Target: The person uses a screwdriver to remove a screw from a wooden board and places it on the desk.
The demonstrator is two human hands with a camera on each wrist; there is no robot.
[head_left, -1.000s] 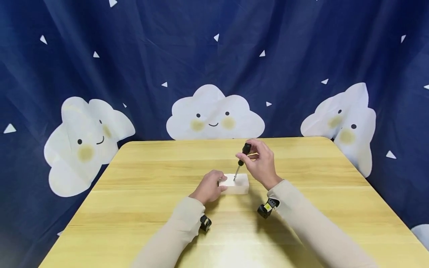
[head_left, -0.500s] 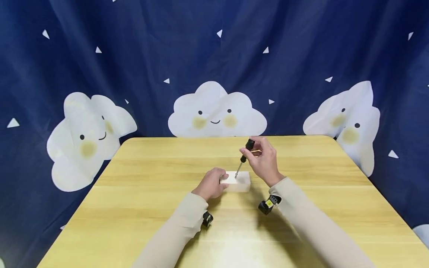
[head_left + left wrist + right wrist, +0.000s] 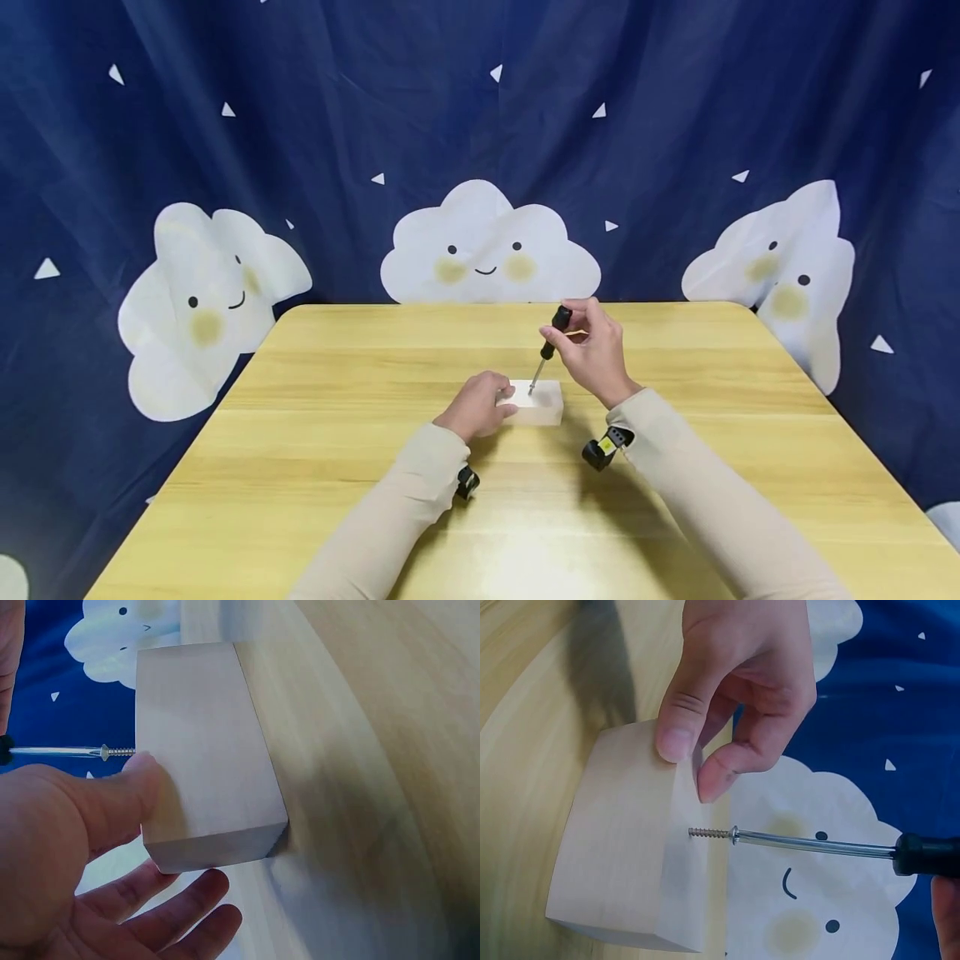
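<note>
A pale wooden block (image 3: 542, 414) lies on the table, with a screw (image 3: 711, 833) standing in its top face and much of the thread exposed. My left hand (image 3: 477, 406) grips the block's left end between thumb and fingers. In my right hand (image 3: 596, 350) is a screwdriver (image 3: 817, 844) with a black handle, pinched between thumb and fingertips. Its metal shaft slants down to the block in the head view, the tip meeting the screw's head. Only a little of the right hand shows in the right wrist view.
The light wooden table (image 3: 337, 450) spreads around the block. Behind it hangs a dark blue curtain (image 3: 322, 108) printed with white clouds and small triangles. A black wrist camera (image 3: 607, 447) sits under the right sleeve, another camera (image 3: 467, 482) at the left wrist.
The view has shifted a little, so everything sits slightly higher and further right. Both hands keep their holds; the screwdriver tip stays at the screw.
</note>
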